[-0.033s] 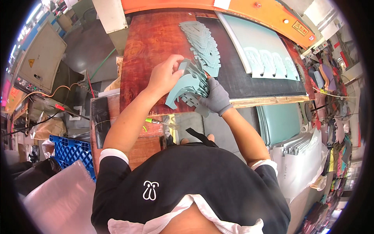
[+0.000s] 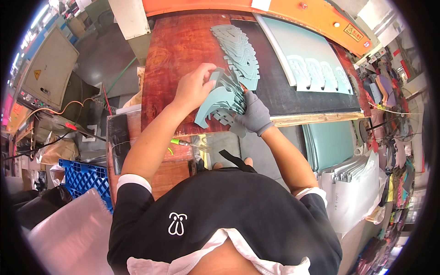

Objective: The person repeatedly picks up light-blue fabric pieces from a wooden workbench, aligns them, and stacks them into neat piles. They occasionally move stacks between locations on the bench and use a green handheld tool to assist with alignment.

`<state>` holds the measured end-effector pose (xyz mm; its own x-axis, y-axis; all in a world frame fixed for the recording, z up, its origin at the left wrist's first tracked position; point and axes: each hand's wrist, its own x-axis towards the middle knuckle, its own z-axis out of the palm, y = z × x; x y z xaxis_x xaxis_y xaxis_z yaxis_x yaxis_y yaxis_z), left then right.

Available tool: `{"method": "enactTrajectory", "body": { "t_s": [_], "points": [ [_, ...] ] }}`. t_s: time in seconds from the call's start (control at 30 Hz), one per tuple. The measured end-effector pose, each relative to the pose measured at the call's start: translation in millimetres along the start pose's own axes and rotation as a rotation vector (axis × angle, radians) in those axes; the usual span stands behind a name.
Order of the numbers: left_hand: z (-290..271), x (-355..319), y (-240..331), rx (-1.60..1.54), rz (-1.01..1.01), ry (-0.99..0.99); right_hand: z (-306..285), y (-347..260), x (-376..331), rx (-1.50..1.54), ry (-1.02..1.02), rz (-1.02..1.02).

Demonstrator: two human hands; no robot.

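Two hands of ours meet at a fanned bundle of teal cut-outs [image 2: 217,99], beside the black board's [image 2: 293,104] near-left corner. Our gloved right hand [image 2: 255,114] grips its board-side edge; our bare left hand [image 2: 196,86], farther left of the board, curls its fingers narrowly against it, whether gripping we cannot tell. Overlapping teal cut-outs [image 2: 238,52] line the board's left edge.
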<state>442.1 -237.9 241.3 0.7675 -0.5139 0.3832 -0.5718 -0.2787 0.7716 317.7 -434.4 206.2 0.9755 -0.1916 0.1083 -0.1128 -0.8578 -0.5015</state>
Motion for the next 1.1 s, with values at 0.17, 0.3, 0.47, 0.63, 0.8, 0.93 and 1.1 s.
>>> {"method": "enactTrajectory", "body": {
  "t_s": [0.17,0.3,0.47,0.63,0.8,0.93,1.1],
  "points": [
    [3.6,14.1,-8.6,0.169,0.059,0.141,-1.3,0.3,-0.3,0.018,-0.017,0.007],
    [3.7,-2.4,-3.5,0.248,-0.102,0.009,-1.2,2.7,1.2,0.008,-0.014,0.02],
    [5.5,-30.0,8.7,0.069,-0.075,-0.084,-0.2,4.9,2.8,0.066,0.009,-0.003],
    [0.1,-24.4,-9.9,-0.145,-0.213,-0.255,-3.5,1.6,1.8,0.051,-0.027,0.038],
    [1.9,-12.2,-25.8,-0.467,-0.281,-0.297,-6.9,-3.9,0.4,0.028,-0.046,0.071],
    [3.3,-5.5,-19.4,-0.714,-0.325,-0.377,-7.4,-3.9,-0.6,0.043,-0.039,0.043],
    [-5.0,4.8,-5.5,-0.642,-0.278,-0.548,-4.1,-1.0,-2.4,0.045,-0.028,0.031]
  ]
}}
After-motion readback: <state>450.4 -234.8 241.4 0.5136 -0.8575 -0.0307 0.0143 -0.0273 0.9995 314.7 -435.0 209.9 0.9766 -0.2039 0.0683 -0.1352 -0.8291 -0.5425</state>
